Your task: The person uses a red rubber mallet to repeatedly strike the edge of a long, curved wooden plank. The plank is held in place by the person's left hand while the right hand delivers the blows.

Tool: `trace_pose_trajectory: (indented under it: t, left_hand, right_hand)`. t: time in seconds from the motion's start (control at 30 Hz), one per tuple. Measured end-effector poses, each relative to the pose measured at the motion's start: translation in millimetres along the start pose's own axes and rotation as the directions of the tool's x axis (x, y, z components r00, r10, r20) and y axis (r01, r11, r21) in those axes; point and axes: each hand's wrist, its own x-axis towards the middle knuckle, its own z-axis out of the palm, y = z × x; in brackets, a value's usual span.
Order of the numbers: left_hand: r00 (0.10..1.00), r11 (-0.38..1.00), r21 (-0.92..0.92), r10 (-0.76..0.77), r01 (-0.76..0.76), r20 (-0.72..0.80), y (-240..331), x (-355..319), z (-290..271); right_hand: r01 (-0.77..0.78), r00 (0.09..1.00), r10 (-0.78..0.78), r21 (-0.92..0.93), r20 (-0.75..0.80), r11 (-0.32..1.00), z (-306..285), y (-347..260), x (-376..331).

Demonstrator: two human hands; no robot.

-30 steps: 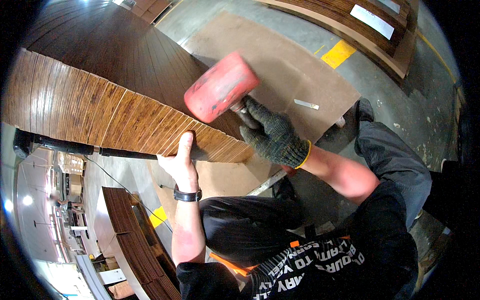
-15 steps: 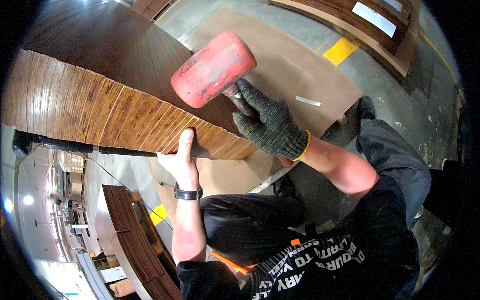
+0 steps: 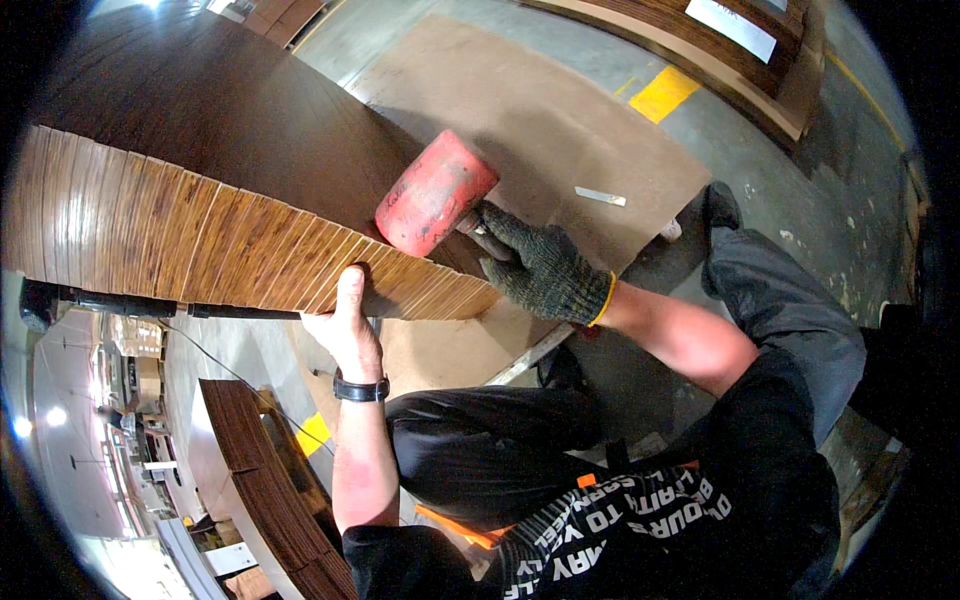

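My right hand [image 3: 553,268], in a dark knitted glove with a yellow cuff edge, is wrapped round the short handle of a mallet [image 3: 437,195]. The mallet's scuffed red head meets, or hangs just over, the near upper edge of a row of wooden planks [image 3: 190,220]; contact is hard to tell. Brown plank ends face me, packed side by side, with dark tops running away behind. At their lower edge, my bare left hand [image 3: 350,330] grips the planks, its thumb pressed up against the ends. The left fingers are mostly hidden. A black watch [image 3: 361,388] circles that wrist.
A brown sheet [image 3: 620,150] covers the floor under the work, with a small metallic strip [image 3: 600,196] on it. Another dark plank stack [image 3: 265,480] stands at lower left. Labelled dark boards [image 3: 690,40] lie at upper right. Black tubing [image 3: 130,303] runs beneath the planks.
The mallet has come down from above the planks to their near upper edge, its head now lower. My left hand keeps its hold; the whole view has shifted slightly.
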Motion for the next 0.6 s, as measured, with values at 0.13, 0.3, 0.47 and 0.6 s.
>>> trace_pose_trajectory:
  t: [0.13,0.3,0.47,0.6]
  left_hand:
    - [0.999,0.999,0.008,-0.038,0.038,0.014,1.1,-0.1,1.5]
    - [1.000,1.000,0.009,0.024,-0.024,-0.015,-0.8,0.0,6.5]
    - [0.999,0.999,0.019,-0.038,0.038,0.018,-4.4,0.3,-2.6]
    - [0.993,0.998,0.060,-0.038,0.031,0.111,-12.8,-0.5,-19.4]
  right_hand:
    - [-0.089,0.995,0.089,0.001,-0.039,0.996,1.1,6.4,-7.9]
    - [-0.038,0.998,0.043,-0.115,0.041,0.993,1.2,13.7,-10.4]
    - [-0.055,0.991,0.062,0.062,-0.122,0.997,9.3,19.3,-19.1]
    - [-0.080,0.996,0.080,-0.014,0.045,0.997,15.6,26.9,-21.1]
